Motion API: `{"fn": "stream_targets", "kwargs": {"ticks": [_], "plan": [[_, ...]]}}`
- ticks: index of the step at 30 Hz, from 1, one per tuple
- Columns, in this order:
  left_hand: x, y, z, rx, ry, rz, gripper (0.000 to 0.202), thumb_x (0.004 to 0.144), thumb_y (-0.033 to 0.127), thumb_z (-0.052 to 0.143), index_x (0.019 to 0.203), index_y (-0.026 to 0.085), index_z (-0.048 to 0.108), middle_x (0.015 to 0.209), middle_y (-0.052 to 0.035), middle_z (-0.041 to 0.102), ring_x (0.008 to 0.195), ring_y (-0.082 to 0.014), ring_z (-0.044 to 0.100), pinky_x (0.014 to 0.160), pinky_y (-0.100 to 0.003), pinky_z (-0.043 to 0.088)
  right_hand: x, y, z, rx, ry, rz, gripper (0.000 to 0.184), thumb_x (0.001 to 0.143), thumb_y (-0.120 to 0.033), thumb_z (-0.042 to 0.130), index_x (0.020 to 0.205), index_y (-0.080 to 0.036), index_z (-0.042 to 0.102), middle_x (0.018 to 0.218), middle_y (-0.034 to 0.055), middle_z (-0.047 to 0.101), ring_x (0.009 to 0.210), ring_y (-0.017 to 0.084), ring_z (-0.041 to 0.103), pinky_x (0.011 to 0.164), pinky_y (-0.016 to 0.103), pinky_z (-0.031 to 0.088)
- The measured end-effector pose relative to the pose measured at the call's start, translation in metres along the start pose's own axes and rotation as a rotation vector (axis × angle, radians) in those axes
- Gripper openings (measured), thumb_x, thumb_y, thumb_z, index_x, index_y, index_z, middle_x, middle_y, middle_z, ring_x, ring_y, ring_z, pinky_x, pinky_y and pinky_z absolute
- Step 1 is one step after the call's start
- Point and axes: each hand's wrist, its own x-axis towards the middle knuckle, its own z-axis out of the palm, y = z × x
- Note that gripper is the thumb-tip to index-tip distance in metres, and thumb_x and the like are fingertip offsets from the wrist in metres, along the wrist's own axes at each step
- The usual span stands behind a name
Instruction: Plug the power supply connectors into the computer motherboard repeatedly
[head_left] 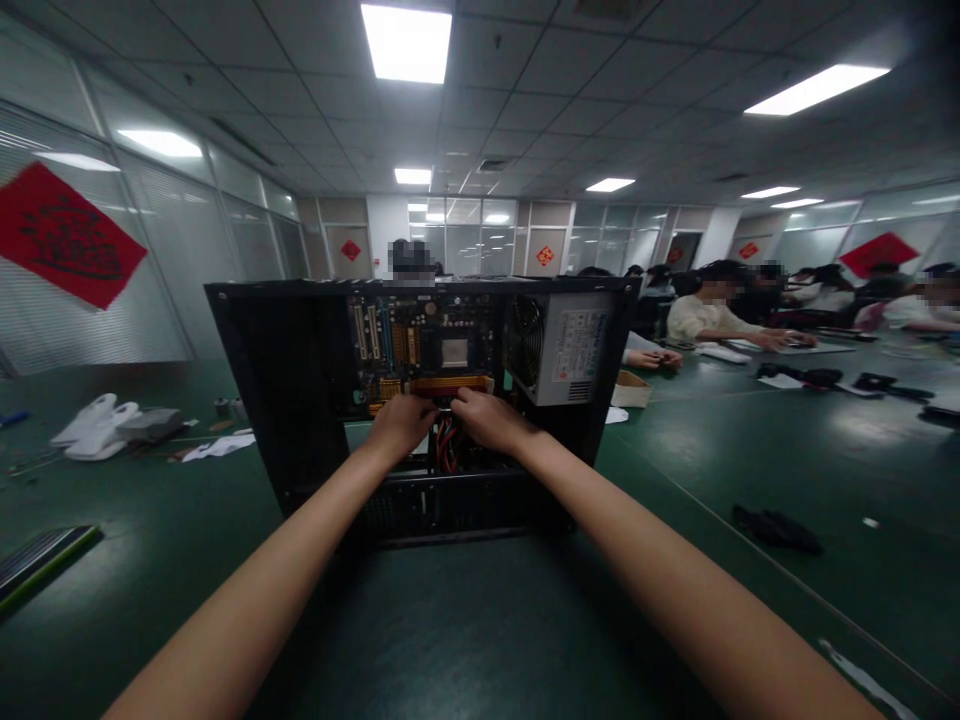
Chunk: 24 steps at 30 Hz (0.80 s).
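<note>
An open black computer case point(262, 400) stands on its side on the green table point(465, 620), its inside facing me. A motherboard point(420, 345) fills its middle and a grey power supply point(570, 350) sits at the right. Both my arms reach into it. My left hand point(401, 422) and my right hand point(487, 418) are side by side at the lower edge of the motherboard, fingers curled and pressed on a yellow-orange slot strip point(450, 384). What the fingers hold, if anything, is hidden. Red and black cables point(446, 440) hang just below the hands.
White bags and small parts point(105, 425) lie at the left. A flat board point(45, 558) rests near the left edge. A dark cloth point(776, 528) lies at the right. Several people sit working at the far right, with a small cardboard box point(631, 390) beside the case.
</note>
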Motion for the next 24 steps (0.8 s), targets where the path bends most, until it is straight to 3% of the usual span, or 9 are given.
{"fn": "stream_targets", "kwargs": {"ticks": [12, 18, 24], "plan": [[-0.0033, 0.0042, -0.006, 0.02, -0.038, 0.004, 0.03, 0.091, 0.037, 0.051, 0.106, 0.029, 0.076, 0.103, -0.0066, 0.076, 0.097, -0.027, 0.069, 0.077, -0.032, 0.051, 0.0003, -0.0031, -0.0073, -0.008, -0.031, 0.077, 0.021, 0.094, -0.012, 0.044, 0.107, -0.015, 0.059, 0.111, 0.0128, 0.058, 0.098, 0.022, 0.06, 0.079, 0.03, 0.044], [-0.0026, 0.0056, -0.0056, -0.023, -0.004, 0.014, 0.03, 0.092, 0.04, 0.052, 0.11, 0.031, 0.074, 0.104, -0.0043, 0.076, 0.097, -0.0251, 0.069, 0.077, -0.03, 0.049, 0.002, -0.0042, -0.0078, -0.028, -0.065, 0.111, 0.022, 0.095, -0.013, 0.042, 0.11, -0.016, 0.058, 0.113, 0.0136, 0.059, 0.099, 0.023, 0.061, 0.081, 0.03, 0.045], [-0.0021, 0.0074, -0.0069, -0.012, -0.014, -0.004, 0.031, 0.091, 0.044, 0.054, 0.11, 0.032, 0.075, 0.104, -0.0039, 0.076, 0.096, -0.0263, 0.069, 0.077, -0.031, 0.05, 0.0002, -0.0034, -0.0056, 0.052, -0.018, 0.162, 0.02, 0.091, -0.009, 0.046, 0.105, -0.013, 0.06, 0.111, 0.0128, 0.062, 0.1, 0.022, 0.061, 0.081, 0.029, 0.045]]}}
